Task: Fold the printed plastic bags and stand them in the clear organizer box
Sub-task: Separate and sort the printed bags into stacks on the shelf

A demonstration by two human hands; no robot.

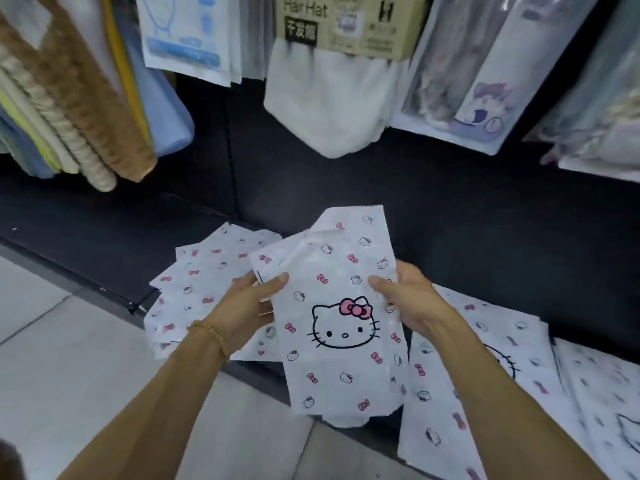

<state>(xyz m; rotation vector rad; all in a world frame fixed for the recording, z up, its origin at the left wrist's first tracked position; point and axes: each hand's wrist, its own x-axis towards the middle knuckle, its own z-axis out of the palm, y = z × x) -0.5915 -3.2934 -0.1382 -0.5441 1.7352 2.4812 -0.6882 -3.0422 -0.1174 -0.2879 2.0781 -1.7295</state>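
We held one printed plastic bag (337, 327) up in front of us, above the edge of a low black shelf (485, 237). It was white, with a large cat face and pink bow at its middle and small bows and faces scattered around. Our left hand (247, 306) pinched its left edge, thumb on the front and fingers (242, 280) curled behind. Our right hand (410, 299) gripped the right edge the same way, thumb on the printed side. The bag hung tilted, its top leaning away to the right.

Behind and left of it lay a loose pile of bags (197, 282) with the same print, on the shelf's edge. More bags (502, 382) lay spread flat to the right, partly under our right forearm.

A beaded bracelet (211, 336) circled the left wrist. Pale floor tiles (69, 358) showed below left. Above hung towels (79, 109), a white cloth (329, 109) under a cardboard label and packaged goods (485, 81).
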